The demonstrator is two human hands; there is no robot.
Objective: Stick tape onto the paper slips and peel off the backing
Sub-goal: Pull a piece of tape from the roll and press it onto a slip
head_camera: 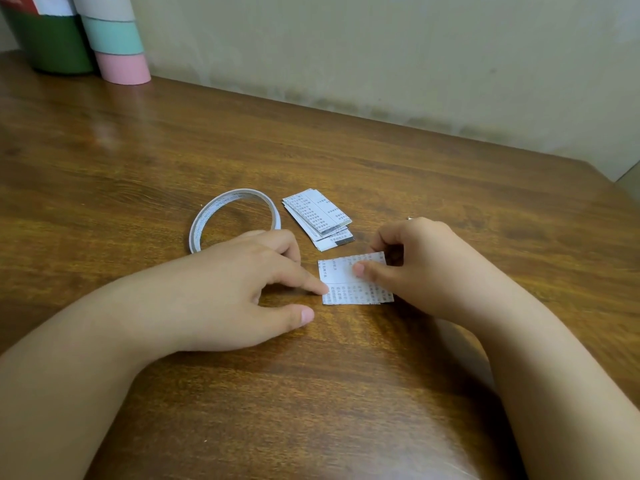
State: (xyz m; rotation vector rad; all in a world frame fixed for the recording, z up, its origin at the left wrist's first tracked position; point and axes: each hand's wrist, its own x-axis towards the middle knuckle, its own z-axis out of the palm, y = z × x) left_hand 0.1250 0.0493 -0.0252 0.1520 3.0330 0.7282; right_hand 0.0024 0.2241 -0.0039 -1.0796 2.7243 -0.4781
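Fingers of the right hand [426, 268] curl over the far right corner of the paper slip [355, 280]; the thumb tip [358, 270] presses down on its upper middle, and the curled fingers seem to pinch or pick at that corner. Can't tell if it's backing or the paper edge under them, too small. Left hand [242, 289] is mostly relaxed, forefinger tip [322, 288] straight and pressing the slip's left edge, thumb resting on the bare tabletop [346, 393] just near-side of the slip, gripping nothing.

Slip lies flat on the tabletop between the two hands, roughly square, printed side up, with a faint line across its middle running left-right. Could be a tape edge or a fold, can't say.

Key relation: the slip sits directly under the right fingers and to the right of the left fingertip. Right hand is the working one; left only pins. Judged next move: lift at the far right corner and pull along the left-right line toward the left hand, while the left finger stops the slip sliding.

Beyond the slip, just far-left of it, a stack of paper slips [318, 220] is fanned slightly, long axis slanting away. Left of the stack, a tape roll [207, 216] lies flat, partly behind the left hand. Far left of the slip at the wall, a green container [52, 46] and a pastel banded tube [117, 46].
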